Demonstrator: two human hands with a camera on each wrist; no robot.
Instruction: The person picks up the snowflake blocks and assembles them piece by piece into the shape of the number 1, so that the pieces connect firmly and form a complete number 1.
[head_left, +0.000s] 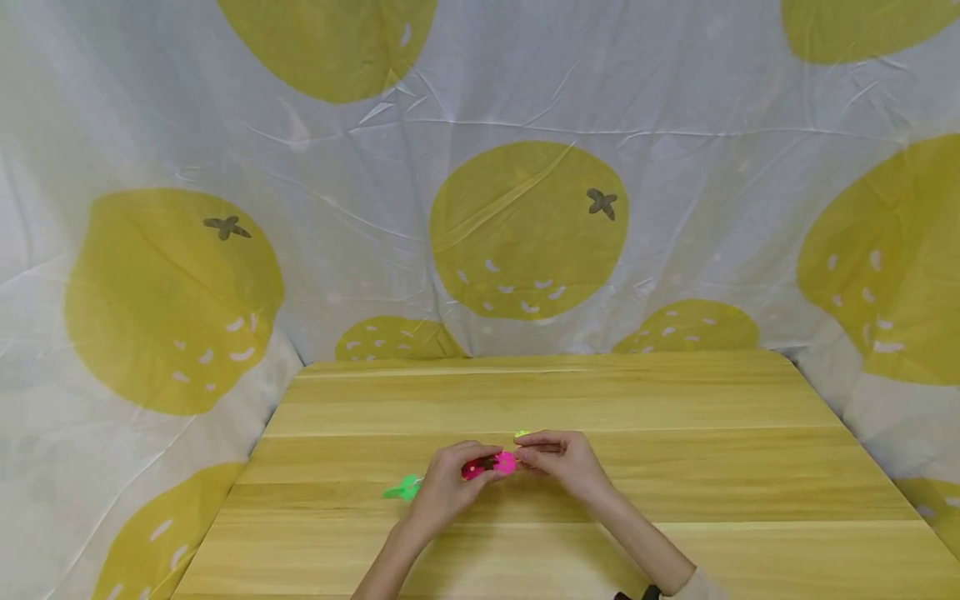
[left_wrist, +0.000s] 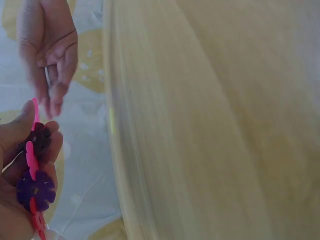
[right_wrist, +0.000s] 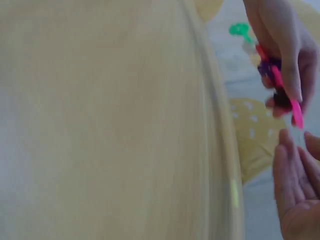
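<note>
My left hand (head_left: pixel 450 482) grips a chain of notched plastic discs, the thumb on one side and the fingers behind. At its right end is a bright pink disc (head_left: pixel 506 463), followed by a dark disc (left_wrist: pixel 40 139), another pink disc (left_wrist: pixel 32 161), a purple disc (left_wrist: pixel 36 191) and a red disc (left_wrist: pixel 38 219). A green piece (head_left: pixel 405 488) sticks out at the chain's left end. Beside the pink end, my right hand (head_left: pixel 568 463) has its fingers extended, fingertips close to that disc. Nothing shows between them in the right wrist view.
A small yellow-green disc (head_left: pixel 522 434) lies on the wooden table (head_left: pixel 712 475) just beyond the right fingertips, partly covered by them. Behind the table and at its sides hangs a pale cloth (head_left: pixel 360 208) printed with yellow fruit.
</note>
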